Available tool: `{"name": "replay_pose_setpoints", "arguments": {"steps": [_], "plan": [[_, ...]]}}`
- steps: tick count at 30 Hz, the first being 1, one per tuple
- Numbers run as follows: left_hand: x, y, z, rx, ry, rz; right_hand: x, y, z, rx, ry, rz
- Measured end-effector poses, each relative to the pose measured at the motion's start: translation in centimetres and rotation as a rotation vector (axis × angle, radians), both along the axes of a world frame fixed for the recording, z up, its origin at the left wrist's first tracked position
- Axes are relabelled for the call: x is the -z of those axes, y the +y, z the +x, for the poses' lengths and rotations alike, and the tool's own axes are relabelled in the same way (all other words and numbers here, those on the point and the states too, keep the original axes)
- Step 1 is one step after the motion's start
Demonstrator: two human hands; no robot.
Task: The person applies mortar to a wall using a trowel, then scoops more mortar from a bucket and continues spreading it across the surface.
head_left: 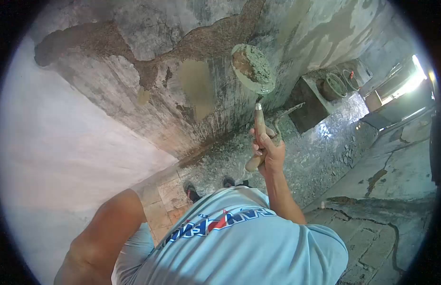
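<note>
My right hand (270, 149) is closed around two tools at once. One is a mortar ladle with a wooden handle (259, 118), a metal ferrule and a round, shallow bowl (237, 75). Wet grey-green mortar (258, 64) clings inside the bowl, which overlaps the stained wall in this view. The other tool is a trowel with a bent neck (277, 127), its thin blade (293, 109) seen edge-on and pointing right. A rounded handle end (254, 164) sticks out below my fingers. My left arm (106, 228) is bent at the lower left; its hand is out of frame.
Ahead, the wall (154, 42) has broken plaster and damp patches (196, 88). A smooth pale wall (63, 142) rises on the left. Rubble covers the floor (320, 152). A bucket (335, 85) stands by a dark box-like block (306, 107) at the right.
</note>
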State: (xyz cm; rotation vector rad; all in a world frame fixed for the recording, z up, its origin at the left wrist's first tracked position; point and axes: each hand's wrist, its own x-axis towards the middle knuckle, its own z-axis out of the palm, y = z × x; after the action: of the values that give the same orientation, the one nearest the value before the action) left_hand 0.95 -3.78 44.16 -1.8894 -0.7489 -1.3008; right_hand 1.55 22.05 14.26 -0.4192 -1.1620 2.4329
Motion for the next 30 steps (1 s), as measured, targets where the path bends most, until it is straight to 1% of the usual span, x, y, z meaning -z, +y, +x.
{"name": "replay_pose_setpoints", "arguments": {"steps": [18, 22, 24, 25, 27, 28, 29, 30], "plan": [[-0.2, -0.2, 1.4, 0.012, 0.029, 0.032, 0.4, 0.0, 0.3, -0.043, 0.056, -0.019], [-0.5, -0.9, 1.7, 0.046, 0.045, 0.075, 0.1, -0.2, 0.4, -0.045, 0.045, -0.021], [-0.2, -2.2, 1.1, 0.100, 0.039, 0.155, 0.1, -0.4, 0.7, -0.044, 0.025, -0.014], [0.5, -3.5, 0.7, 0.139, -0.001, 0.250, 0.1, -0.4, 0.6, -0.041, 0.025, -0.012], [4.9, -6.5, -1.3, 0.108, -0.333, 0.450, 0.5, -0.7, 0.4, -0.056, 0.006, -0.007], [7.7, -7.5, -3.2, 0.041, -0.510, 0.526, 0.7, -0.9, 0.2, -0.067, 0.003, -0.003], [12.4, -7.4, -5.2, -0.072, -0.745, 0.559, 0.8, -1.2, -0.1, -0.087, -0.014, -0.007], [17.6, -6.7, -7.3, -0.173, -1.018, 0.517, 0.9, -1.7, -0.2, -0.106, -0.027, -0.012]]}}
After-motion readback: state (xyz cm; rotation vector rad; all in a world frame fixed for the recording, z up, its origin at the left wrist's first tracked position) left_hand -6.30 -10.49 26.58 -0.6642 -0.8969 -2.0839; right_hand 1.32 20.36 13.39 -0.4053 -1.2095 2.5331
